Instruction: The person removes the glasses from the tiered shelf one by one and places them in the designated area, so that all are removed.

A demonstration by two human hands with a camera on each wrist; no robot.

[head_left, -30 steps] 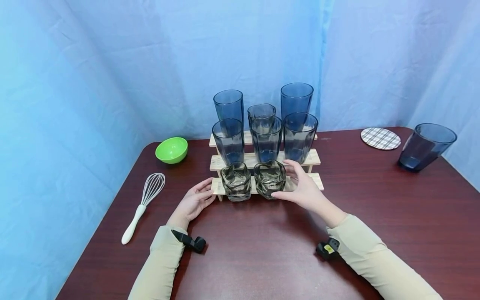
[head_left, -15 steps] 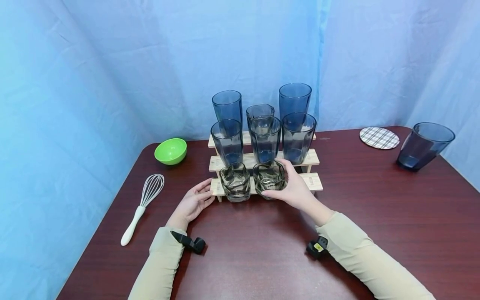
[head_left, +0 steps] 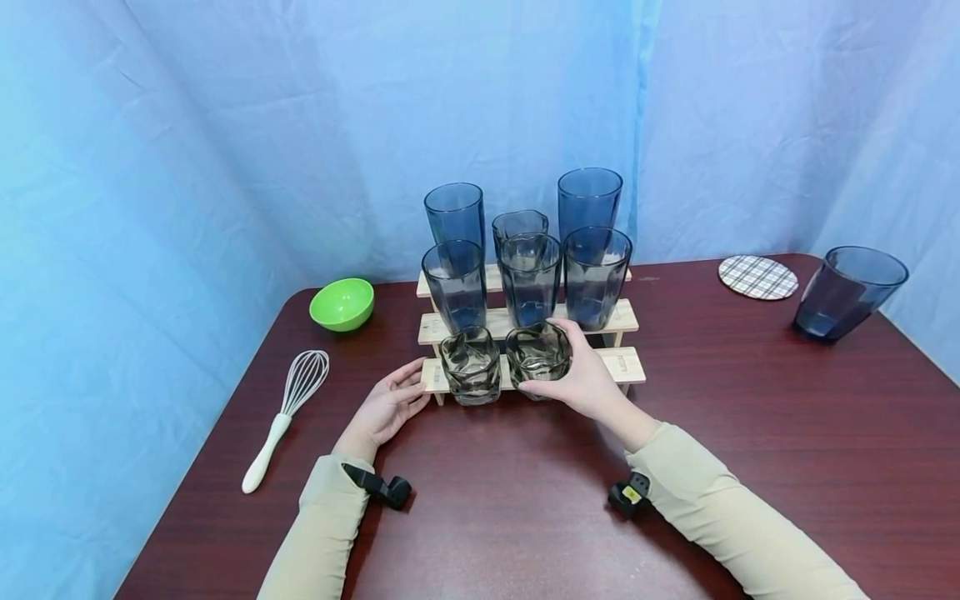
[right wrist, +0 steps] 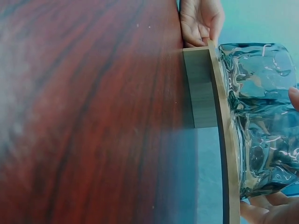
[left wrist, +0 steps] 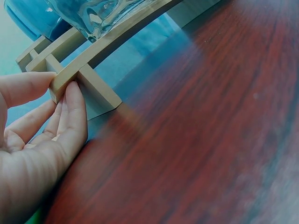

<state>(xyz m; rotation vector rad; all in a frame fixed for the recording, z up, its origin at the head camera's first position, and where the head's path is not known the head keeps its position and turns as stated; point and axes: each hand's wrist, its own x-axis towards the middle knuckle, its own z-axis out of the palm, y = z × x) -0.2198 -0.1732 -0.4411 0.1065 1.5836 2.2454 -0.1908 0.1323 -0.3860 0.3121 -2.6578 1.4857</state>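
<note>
A three-step wooden rack (head_left: 627,365) stands on the table with glasses on every step. My left hand (head_left: 384,408) pinches the left end of its lowest step, thumb on top and fingertips under it in the left wrist view. Two short wavy grey glasses sit on that step: a left one (head_left: 471,367) and a right one (head_left: 537,360). Around the right glass curves my right hand (head_left: 592,377), thumb at the front and fingers at its far right side. In the right wrist view both glasses (right wrist: 266,144) rest on the board, close together.
Tall blue glasses (head_left: 531,279) fill the middle step; two more flank a short glass (head_left: 517,225) on top. Left are a green bowl (head_left: 342,304) and white-handled whisk (head_left: 279,433). Right are a checked coaster (head_left: 759,277) and a blue glass (head_left: 847,292).
My right hand has moved left, farther around the right short glass, uncovering the step's right end. The left hand keeps its hold on the rack, and the glasses stay on their steps.
</note>
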